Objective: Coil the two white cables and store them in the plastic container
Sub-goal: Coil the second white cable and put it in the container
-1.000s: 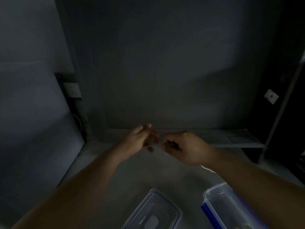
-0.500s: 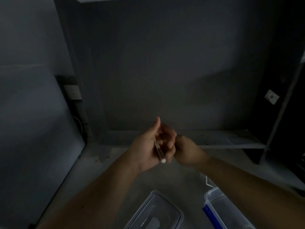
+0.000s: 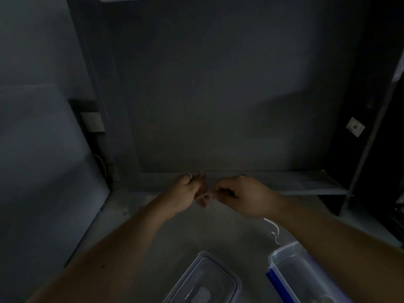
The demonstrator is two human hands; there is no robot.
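Note:
The scene is dim. My left hand (image 3: 185, 193) and my right hand (image 3: 244, 196) meet in front of me above the grey floor, both closed on a thin white cable (image 3: 202, 196) that shows only as a short strand between the fingers. A second stretch of white cable (image 3: 274, 231) lies on the floor under my right forearm, beside the clear plastic container (image 3: 293, 272) with a blue clip at lower right. Whether this stretch belongs to the held cable cannot be told.
The container's clear lid (image 3: 205, 281) lies on the floor at bottom centre. A low grey shelf (image 3: 306, 182) runs along the back wall. A wall socket (image 3: 93, 121) sits at left, a small white tag (image 3: 355, 127) on the dark frame at right.
My left hand has rotated from palm-up with the cable across its fingers to knuckles-up, and moved slightly away. My right hand has turned so its back faces me.

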